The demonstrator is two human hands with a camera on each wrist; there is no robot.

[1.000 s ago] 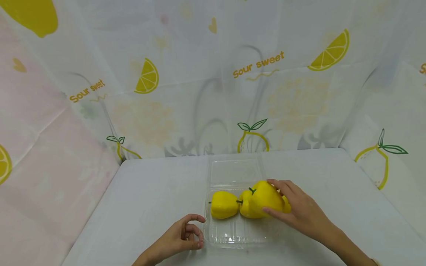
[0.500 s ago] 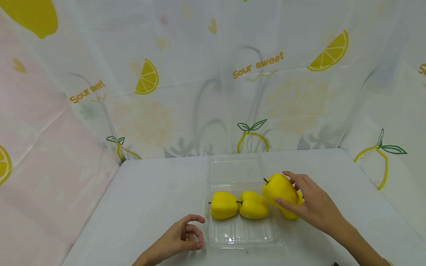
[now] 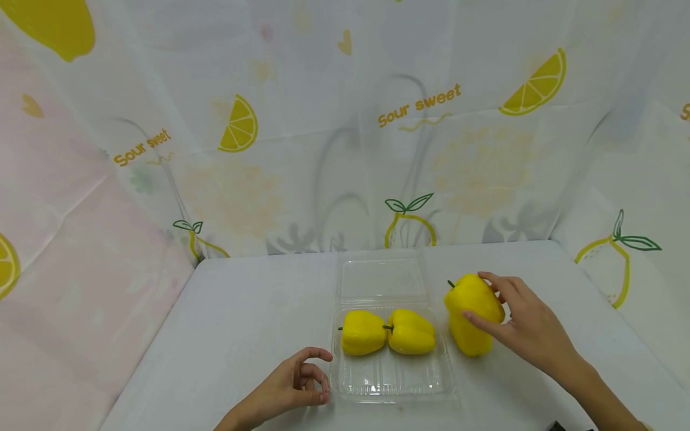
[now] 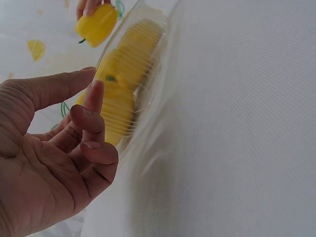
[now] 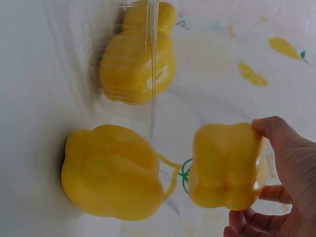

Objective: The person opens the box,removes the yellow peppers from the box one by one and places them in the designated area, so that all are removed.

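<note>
My right hand [image 3: 525,320] grips a yellow bell pepper [image 3: 474,297] with a green stem, thumb on its near side and fingers on the far side. Below the held pepper, another yellow bell pepper [image 5: 113,173] sits on the table, partly covered in the head view. A clear plastic clamshell box [image 3: 388,377] holds two yellow bell peppers lying on their sides, one on the left [image 3: 363,333] and one on the right [image 3: 412,332]. At the box's left wall is my left hand [image 3: 293,383], loosely curled, its thumb and a fingertip right at the rim [image 4: 98,64].
The box's lid [image 3: 383,278] lies folded back, away from me. A white table [image 3: 259,311] runs to a printed lemon curtain [image 3: 323,149] at the back and sides. A small dark object [image 3: 555,426] shows at the bottom edge.
My right hand has carried its pepper rightward, from over the box to over the pepper on the table. The box's right pepper now shows whole. My left hand has stayed still.
</note>
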